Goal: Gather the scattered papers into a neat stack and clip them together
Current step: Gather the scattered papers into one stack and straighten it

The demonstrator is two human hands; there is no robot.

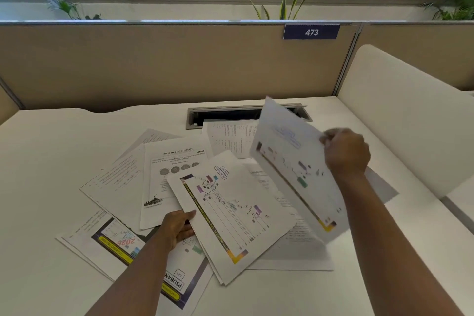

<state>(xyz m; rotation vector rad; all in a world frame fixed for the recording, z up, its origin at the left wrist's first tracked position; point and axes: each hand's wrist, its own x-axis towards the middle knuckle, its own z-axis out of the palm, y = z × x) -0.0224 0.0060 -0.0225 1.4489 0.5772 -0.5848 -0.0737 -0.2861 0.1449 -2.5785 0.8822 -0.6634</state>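
Observation:
Several printed papers lie scattered and overlapping on the white desk point(46, 156). My left hand point(179, 226) grips the left edge of a small bundle of chart sheets point(230, 210) lying tilted on the pile. My right hand point(346, 154) holds a single chart sheet point(289, 169) by its right edge, lifted off the desk and blurred. Under them lie a text page with an academy header point(169, 169), a sheet with "2026" on it point(115, 238) and plain text pages point(230, 136). No clip is in view.
A grey cable tray slot point(197, 118) opens in the desk behind the papers. A beige partition point(166, 64) with a "473" tag point(311, 32) closes the back. A white divider panel point(410, 120) stands at the right. Plants line the window sill.

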